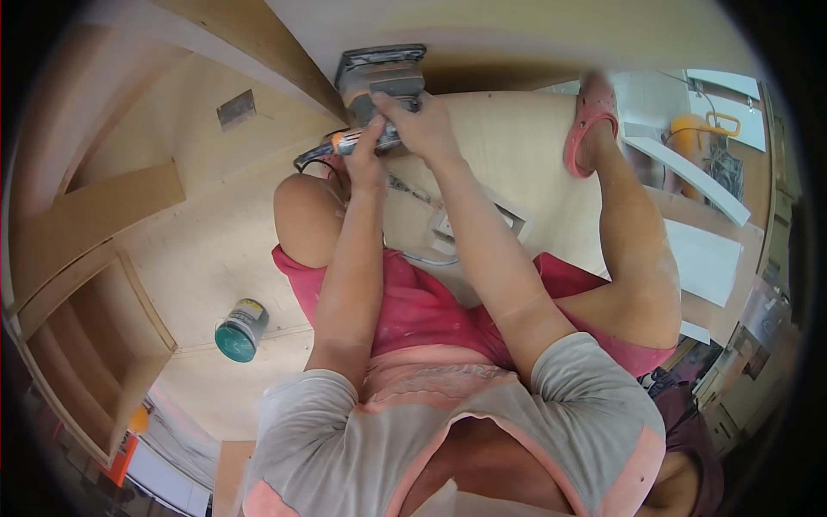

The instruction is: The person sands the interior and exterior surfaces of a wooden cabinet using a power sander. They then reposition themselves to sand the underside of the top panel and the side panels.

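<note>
Both hands are on a dusty grey and orange power sander (392, 77) at the top of the head view. Its flat pad faces the pale upright panel (534, 34) ahead. My left hand (367, 159) is wrapped round the rear handle, by the orange part. Higher up, my right hand (420, 127) grips the sander's body, fingers curled over it. A dark cord leaves the handle beside my bent left knee. Below my forearms, a white frame-like fitting (508, 215) is partly hidden by the right one.
A small tub with a green lid (235, 340) lies on the plywood surface (233, 258) at left. An open wooden box frame (95, 345) stands at lower left. To the right are white boards (702, 258) and a yellow-handled object (689, 142). Another person's arm (676, 482) shows at lower right.
</note>
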A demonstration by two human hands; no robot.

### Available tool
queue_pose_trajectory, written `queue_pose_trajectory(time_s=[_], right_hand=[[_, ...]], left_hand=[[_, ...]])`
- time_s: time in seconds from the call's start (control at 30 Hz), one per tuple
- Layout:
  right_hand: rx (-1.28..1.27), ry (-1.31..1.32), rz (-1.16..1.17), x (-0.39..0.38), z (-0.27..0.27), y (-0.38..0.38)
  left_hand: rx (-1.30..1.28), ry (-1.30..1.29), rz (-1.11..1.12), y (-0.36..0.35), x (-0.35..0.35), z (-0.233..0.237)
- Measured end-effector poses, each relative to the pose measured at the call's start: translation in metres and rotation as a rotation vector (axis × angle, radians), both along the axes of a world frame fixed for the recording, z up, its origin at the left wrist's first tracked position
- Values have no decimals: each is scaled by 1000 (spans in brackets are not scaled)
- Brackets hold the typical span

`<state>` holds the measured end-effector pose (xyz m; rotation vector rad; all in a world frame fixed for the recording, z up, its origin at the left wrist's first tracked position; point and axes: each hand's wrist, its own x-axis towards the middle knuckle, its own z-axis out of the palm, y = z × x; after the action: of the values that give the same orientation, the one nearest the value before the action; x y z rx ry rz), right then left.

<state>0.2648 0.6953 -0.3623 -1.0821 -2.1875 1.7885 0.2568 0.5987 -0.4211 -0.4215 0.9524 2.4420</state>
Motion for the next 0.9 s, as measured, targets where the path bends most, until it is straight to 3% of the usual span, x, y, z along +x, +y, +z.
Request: queue_pose_trajectory(time_s=[0.13, 0.23, 0.33, 0.4, 0.53, 0.63, 0.7, 0.83, 0.9], right_hand=[[-173, 13, -67, 12, -13, 29], [-220, 113, -118, 14, 11, 32], [-17, 128, -50, 10, 39, 22], [232, -18, 21, 2, 51, 3], [228, -33, 44, -4, 35, -17], [173, -79, 80, -6, 15, -9], [82, 76, 23, 0, 9, 4], [-46, 108, 26, 16, 21, 40], [-135, -5, -18, 22, 13, 61]], left_hand=[[-157, 122, -182, 16, 5, -2], [-220, 223, -258, 19, 6, 17], [-110, 256, -240, 9, 4, 14], [127, 120, -79, -3, -2, 12], [88, 92, 5, -13, -4, 36], [40, 74, 14, -8, -4, 20], [18, 47, -6, -4, -2, 15], [-150, 221, -167, 21, 5, 21], [-236, 293, -286, 36, 9, 37]])
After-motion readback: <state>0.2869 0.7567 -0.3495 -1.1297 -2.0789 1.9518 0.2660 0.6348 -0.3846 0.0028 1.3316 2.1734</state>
